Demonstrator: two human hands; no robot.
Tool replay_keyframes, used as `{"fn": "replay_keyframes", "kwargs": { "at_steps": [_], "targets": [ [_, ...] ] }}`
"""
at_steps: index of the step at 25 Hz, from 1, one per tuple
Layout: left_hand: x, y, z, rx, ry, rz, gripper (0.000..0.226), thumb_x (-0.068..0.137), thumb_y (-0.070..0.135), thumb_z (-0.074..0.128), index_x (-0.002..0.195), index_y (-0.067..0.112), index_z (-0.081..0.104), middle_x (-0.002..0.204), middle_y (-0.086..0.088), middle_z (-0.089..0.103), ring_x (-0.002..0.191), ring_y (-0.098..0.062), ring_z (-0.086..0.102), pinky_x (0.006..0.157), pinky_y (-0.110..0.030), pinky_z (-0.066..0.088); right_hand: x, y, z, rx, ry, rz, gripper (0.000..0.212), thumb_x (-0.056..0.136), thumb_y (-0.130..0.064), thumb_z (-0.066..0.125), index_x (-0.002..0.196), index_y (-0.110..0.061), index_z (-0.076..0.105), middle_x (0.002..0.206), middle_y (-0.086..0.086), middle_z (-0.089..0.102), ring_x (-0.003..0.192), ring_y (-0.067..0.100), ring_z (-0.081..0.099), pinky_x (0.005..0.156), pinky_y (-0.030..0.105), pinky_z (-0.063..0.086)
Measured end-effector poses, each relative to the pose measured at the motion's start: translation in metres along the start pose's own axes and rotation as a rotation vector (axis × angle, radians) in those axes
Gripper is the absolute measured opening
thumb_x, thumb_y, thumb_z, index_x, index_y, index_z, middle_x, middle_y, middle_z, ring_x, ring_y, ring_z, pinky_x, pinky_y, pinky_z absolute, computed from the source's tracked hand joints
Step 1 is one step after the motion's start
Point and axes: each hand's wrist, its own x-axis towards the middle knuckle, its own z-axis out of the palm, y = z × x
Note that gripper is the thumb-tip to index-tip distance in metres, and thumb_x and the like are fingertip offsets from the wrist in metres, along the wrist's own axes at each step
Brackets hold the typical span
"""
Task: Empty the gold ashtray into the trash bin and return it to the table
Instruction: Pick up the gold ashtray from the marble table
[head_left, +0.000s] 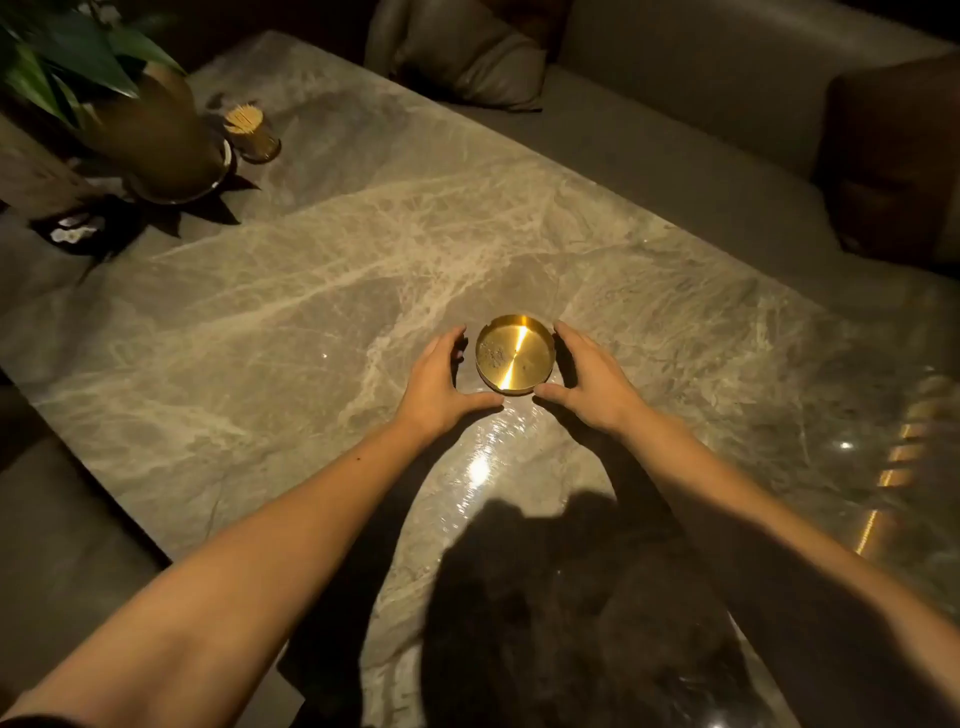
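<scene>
A round gold ashtray (515, 354) sits flat on the grey marble table (291, 291), near its middle. A little grey ash lies in its left half. My left hand (440, 375) curves around the ashtray's left side with fingers spread and the thumb tip near the front rim. My right hand (587, 370) mirrors it on the right side, fingers apart, thumb pointing at the front rim. Both hands are beside the ashtray with a small gap showing; neither grips it. No trash bin is in view.
A potted plant (156, 140) in a brown vase stands at the table's far left corner, with a toothpick holder (249, 132) beside it. A grey sofa with a cushion (467, 52) runs behind and right of the table. A dark brown cushion (893, 156) sits at right.
</scene>
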Motion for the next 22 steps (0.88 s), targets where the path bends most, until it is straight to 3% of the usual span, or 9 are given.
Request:
{"fn": "replay_keyframes", "kwargs": {
  "at_steps": [5,13,16,19,22],
  "targets": [
    [0.005,0.001,0.013,0.045,-0.002,0.003,0.101,0.056,0.033,0.095,0.142,0.016,0.045,0.132,-0.004,0.053,0.112,-0.012,0.054,0.086,-0.007,0.039,0.010,0.001,0.007,0.034,0.015,-0.002,0.100,0.073,-0.024,0.083,0.153,-0.013,0.024,0.156,0.011,0.037,0.144,0.029,0.034,0.116,0.035,0.026],
    [0.006,0.007,0.010,0.027,0.015,0.017,0.092,0.060,0.030,0.093,0.140,0.013,0.050,0.129,-0.006,0.056,0.113,-0.015,0.056,0.099,-0.025,0.048,0.012,0.000,0.011,0.051,0.050,0.003,0.103,0.066,-0.025,0.088,0.151,-0.013,0.030,0.150,0.010,0.044,0.139,0.028,0.039,0.117,0.042,0.032],
    [-0.001,0.013,0.005,-0.013,0.015,0.049,0.091,0.061,0.030,0.092,0.140,0.014,0.049,0.132,-0.004,0.056,0.115,-0.013,0.056,0.097,-0.014,0.045,-0.001,-0.007,0.007,0.101,0.120,-0.022,0.101,0.065,-0.025,0.088,0.149,-0.014,0.034,0.147,0.008,0.046,0.136,0.026,0.042,0.112,0.031,0.031],
    [-0.015,0.026,0.005,-0.078,0.011,0.080,0.093,0.060,0.036,0.092,0.140,0.020,0.048,0.129,0.009,0.055,0.107,0.005,0.056,0.089,0.002,0.042,-0.028,-0.012,-0.003,0.183,0.186,-0.009,0.101,0.064,-0.029,0.089,0.148,-0.013,0.035,0.141,0.003,0.047,0.127,0.014,0.046,0.103,0.019,0.031],
    [-0.037,0.049,0.014,-0.211,-0.023,0.092,0.100,0.053,0.045,0.091,0.140,0.026,0.045,0.126,0.024,0.056,0.113,0.011,0.058,0.096,-0.004,0.045,-0.070,-0.012,-0.024,0.303,0.229,0.002,0.095,0.064,-0.027,0.089,0.145,-0.018,0.040,0.132,-0.009,0.044,0.116,-0.001,0.045,0.090,0.000,0.035]
  ]
}}
